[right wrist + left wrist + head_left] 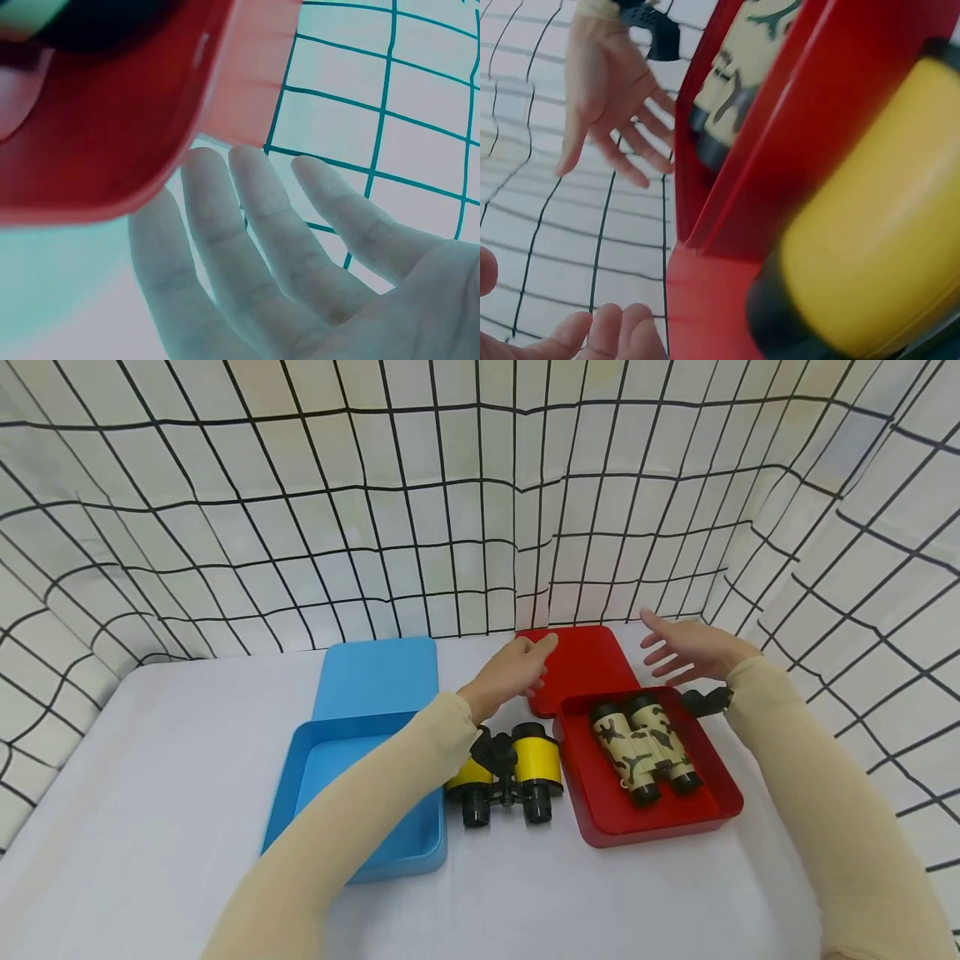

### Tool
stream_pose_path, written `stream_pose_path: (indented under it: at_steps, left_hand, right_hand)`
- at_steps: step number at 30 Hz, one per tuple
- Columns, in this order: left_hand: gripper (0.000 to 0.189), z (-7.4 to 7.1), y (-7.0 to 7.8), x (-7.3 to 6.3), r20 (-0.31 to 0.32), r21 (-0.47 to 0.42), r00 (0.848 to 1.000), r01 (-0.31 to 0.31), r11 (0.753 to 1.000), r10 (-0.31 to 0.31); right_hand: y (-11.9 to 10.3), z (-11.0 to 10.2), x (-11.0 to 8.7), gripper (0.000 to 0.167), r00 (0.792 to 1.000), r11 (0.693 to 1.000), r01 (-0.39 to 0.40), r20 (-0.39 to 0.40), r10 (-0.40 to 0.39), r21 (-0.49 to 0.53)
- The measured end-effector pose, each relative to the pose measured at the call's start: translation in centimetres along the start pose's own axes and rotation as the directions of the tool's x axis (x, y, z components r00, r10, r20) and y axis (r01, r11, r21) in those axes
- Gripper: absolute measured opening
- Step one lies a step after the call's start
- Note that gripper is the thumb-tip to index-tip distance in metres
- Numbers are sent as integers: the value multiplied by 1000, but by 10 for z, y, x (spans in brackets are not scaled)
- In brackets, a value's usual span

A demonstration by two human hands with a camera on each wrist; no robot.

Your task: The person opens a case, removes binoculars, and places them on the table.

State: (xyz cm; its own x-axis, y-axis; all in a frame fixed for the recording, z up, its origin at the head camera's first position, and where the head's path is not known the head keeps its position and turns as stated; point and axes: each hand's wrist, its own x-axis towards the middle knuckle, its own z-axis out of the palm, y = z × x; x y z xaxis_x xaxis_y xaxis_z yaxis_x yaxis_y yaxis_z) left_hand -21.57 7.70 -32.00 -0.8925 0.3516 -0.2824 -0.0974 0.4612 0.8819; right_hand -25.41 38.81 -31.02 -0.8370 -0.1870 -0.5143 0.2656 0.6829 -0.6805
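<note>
A red box [660, 832] holds camouflage-patterned binoculars [645, 745], which lie slanted in it. Its red lid [588, 668] lies folded back flat behind it. My left hand [513, 675] hovers over the left part of that lid, fingers loosely bent and nothing in them. At the far right corner of the box is my right hand [697, 650], its fingers spread; in the right wrist view the fingertips [206, 169] come right at the rim. Yellow and black binoculars [536, 762] stand between the boxes, partly behind my left wrist.
A blue box [408, 866] stands to the left, its inside partly hidden by my left sleeve, with its blue lid [378, 672] opened backward. White cloth with a black grid [450, 493] rises behind and at both sides of the white table [187, 760].
</note>
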Motion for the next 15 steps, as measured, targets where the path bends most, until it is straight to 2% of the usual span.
stream_pose_path:
  at_steps: [4, 9, 15]
  left_hand:
    - [45, 7, 0, -11, -15, 93, 1000, -25, 995, 26]
    - [43, 15, -2, -23, -7, 201, 996, -81, 976, 84]
    - [40, 27, -6, -38, 9, 256, 989, -144, 956, 147]
  right_hand:
    - [-1, 3, -11, 105, 998, 998, 36, -42, -38, -51]
    - [-3, 7, -25, 99, 990, 990, 97, -92, -107, -106]
    - [-6, 16, -37, 83, 973, 967, 172, -122, -197, -189]
